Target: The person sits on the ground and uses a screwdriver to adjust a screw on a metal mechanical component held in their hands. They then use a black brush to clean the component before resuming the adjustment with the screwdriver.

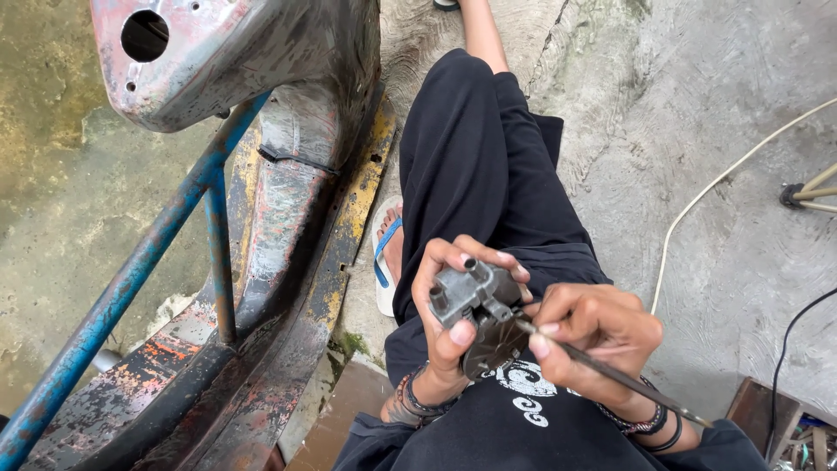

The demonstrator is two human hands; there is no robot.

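Left hand (pixel 449 318) clamps a grey metal engine part (pixel 478 305) over the lap; right hand (pixel 588 336) pinches a thin metal rod (pixel 623 377) against it. Stripped scooter frame (pixel 261 218) and blue tube (pixel 131 279) crowd left; cables (pixel 697 205) right

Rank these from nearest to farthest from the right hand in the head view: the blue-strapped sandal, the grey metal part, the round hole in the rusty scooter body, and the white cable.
1. Grey metal part: just left of the right hand, gripped by the left hand.
2. White cable: on the concrete, upper right.
3. Blue-strapped sandal: left, beside the knee.
4. Round hole: far upper left.
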